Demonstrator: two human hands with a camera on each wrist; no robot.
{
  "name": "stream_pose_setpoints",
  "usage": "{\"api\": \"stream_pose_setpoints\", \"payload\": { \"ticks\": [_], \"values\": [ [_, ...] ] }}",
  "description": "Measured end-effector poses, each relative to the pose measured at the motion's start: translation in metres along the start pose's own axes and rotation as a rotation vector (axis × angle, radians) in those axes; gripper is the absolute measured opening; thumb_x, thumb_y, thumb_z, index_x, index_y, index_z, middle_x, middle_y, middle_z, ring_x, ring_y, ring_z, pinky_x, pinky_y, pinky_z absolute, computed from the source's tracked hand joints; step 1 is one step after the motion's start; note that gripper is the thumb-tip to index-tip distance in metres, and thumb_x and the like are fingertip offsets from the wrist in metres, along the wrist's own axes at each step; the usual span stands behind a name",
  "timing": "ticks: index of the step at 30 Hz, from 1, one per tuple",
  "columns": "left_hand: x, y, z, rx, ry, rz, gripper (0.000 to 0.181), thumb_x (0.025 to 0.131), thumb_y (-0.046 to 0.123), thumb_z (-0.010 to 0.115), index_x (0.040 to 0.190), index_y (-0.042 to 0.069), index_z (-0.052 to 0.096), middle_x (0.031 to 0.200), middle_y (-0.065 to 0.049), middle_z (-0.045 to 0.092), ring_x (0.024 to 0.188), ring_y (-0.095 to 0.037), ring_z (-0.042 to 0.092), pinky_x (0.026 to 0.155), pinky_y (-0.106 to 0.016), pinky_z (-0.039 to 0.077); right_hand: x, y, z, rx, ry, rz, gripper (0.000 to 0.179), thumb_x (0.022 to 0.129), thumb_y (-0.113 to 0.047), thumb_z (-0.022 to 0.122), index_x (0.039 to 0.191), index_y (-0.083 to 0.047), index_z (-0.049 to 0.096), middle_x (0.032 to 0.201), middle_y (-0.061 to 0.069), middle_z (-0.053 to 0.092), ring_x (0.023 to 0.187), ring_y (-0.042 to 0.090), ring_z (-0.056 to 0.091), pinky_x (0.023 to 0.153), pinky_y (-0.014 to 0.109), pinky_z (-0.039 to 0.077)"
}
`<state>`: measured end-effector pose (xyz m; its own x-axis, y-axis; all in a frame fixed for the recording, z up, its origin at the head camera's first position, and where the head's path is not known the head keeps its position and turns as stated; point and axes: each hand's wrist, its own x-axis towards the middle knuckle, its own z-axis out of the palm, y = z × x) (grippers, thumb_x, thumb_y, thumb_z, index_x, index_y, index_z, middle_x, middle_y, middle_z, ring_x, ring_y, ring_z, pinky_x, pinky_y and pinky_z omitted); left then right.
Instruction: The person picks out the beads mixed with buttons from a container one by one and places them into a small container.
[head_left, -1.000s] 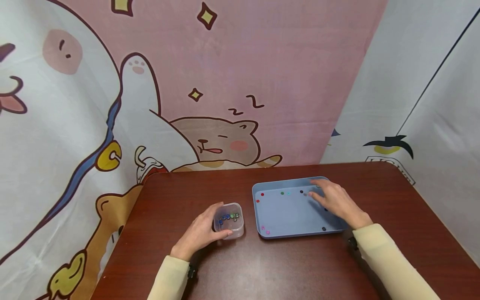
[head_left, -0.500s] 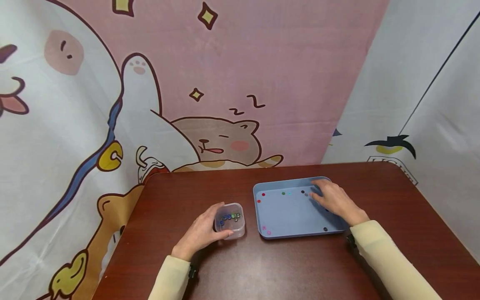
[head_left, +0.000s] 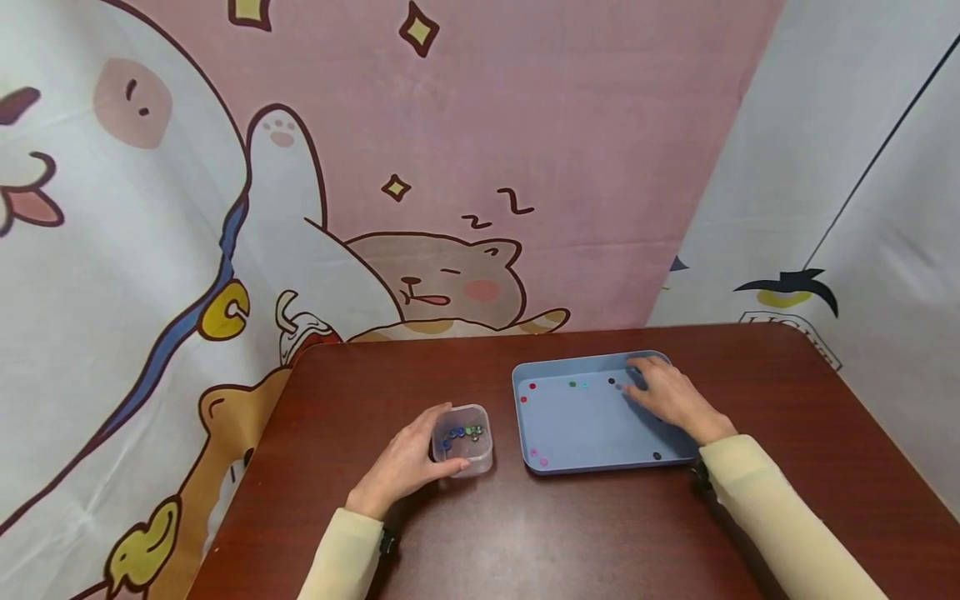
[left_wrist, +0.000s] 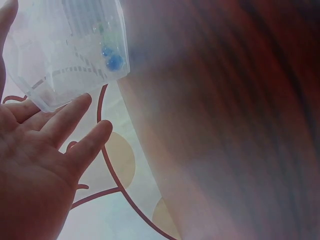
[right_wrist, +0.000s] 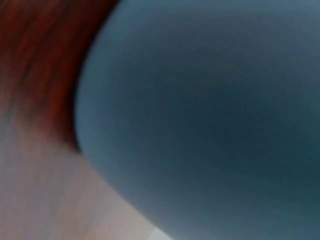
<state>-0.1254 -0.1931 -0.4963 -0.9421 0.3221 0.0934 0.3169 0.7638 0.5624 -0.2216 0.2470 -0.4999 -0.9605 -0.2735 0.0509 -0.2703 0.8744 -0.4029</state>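
Observation:
My left hand point(head_left: 408, 454) holds a small clear plastic box point(head_left: 480, 467) at its left side, thumb on the near side and fingers on the far side. Several blue, green and silvery beads point(head_left: 461, 432) lie inside the box; blue ones point(left_wrist: 114, 62) also show through its wall in the left wrist view. My right hand point(head_left: 671, 400) reaches over the right part of a shallow blue tray point(head_left: 585, 429), thumb and forefinger apart near its far wall. A black bead point(head_left: 611, 381) and a grey bead point(head_left: 619, 387) lie just left of the thumb. The right wrist view shows only the blurred tray.
Along the tray's left lie two red beads point(head_left: 532, 386) and two pink ones point(head_left: 544, 461). Green point(head_left: 573, 384) and cyan point(head_left: 585, 384) beads sit toward the back, another black bead point(head_left: 657, 456) near the front right. A printed curtain point(head_left: 585, 167) hangs behind the brown table point(head_left: 570, 533).
The whole head view has shifted slightly to the right. Both hands, the box and the tray otherwise stay much as they were.

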Motion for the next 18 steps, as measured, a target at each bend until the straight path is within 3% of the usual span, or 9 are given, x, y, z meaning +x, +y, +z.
{"api": "stream_pose_setpoints", "payload": {
  "ticks": [7, 18],
  "values": [
    [0.0, 0.0, 0.0, -0.01, -0.001, 0.001, 0.096, 0.081, 0.058, 0.084, 0.154, 0.01, 0.045, 0.149, -0.014, 0.054, 0.124, -0.029, 0.06, 0.102, -0.055, 0.051, -0.001, 0.002, 0.003, 0.027, 0.007, -0.013, 0.051, 0.095, -0.014, 0.074, 0.137, 0.011, 0.057, 0.136, 0.033, 0.057, 0.128, 0.049, 0.053, 0.103, 0.064, 0.044],
    [0.0, 0.0, 0.001, -0.009, -0.006, -0.021, 0.096, 0.08, 0.057, 0.085, 0.154, 0.012, 0.044, 0.149, -0.013, 0.054, 0.123, -0.028, 0.06, 0.102, -0.055, 0.051, 0.001, 0.0, 0.012, 0.088, -0.003, -0.156, 0.046, 0.093, -0.007, 0.076, 0.135, 0.006, 0.062, 0.136, 0.028, 0.06, 0.13, 0.046, 0.053, 0.104, 0.061, 0.045]
  ]
}}
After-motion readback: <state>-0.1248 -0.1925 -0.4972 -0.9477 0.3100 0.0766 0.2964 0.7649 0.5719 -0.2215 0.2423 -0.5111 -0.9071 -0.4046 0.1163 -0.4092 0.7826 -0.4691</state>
